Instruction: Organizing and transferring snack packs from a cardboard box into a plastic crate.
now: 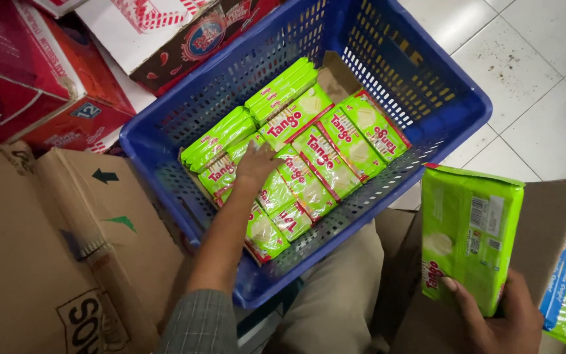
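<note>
Down inside the blue slotted plastic crate (427,85) our left hand (255,164) presses flat, fingers spread, on the bright green wafer packets (322,154), while our right hand (499,321) pinches another green packet (470,236), best laid snug beside them

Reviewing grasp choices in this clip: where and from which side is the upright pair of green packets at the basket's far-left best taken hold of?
Probably from above, pinching the long top edges of the upright green packets. They stand on edge against the blue basket wall, so only the tops are exposed. The left hand already rests on the flat packets nearby; the right hand holds a stack of packets.
</note>
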